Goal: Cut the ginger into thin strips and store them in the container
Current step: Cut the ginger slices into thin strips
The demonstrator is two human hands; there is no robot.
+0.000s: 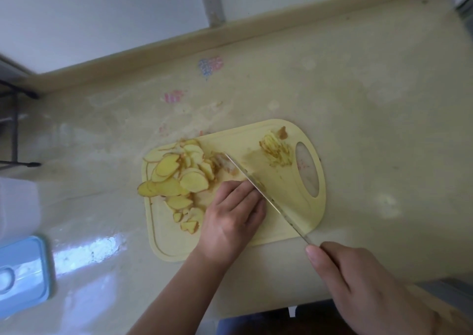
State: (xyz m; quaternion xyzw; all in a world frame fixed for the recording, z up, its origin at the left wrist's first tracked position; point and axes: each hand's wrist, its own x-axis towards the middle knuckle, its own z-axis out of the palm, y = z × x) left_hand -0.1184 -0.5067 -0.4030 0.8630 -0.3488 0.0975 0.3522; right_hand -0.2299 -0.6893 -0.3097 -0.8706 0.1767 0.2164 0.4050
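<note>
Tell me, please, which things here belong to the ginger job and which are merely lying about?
In use:
- ginger slices
- cut strips
- knife in the right hand
- left hand
- cutting board
- blue lid

Lying about:
- stickers on the counter
- black rack

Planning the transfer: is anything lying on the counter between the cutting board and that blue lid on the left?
Nothing visible does. Between the cutting board holding the ginger slices and the blue lid lies only bare, shiny counter. A pale, blurred thing stands just behind the lid, off that path.
</note>
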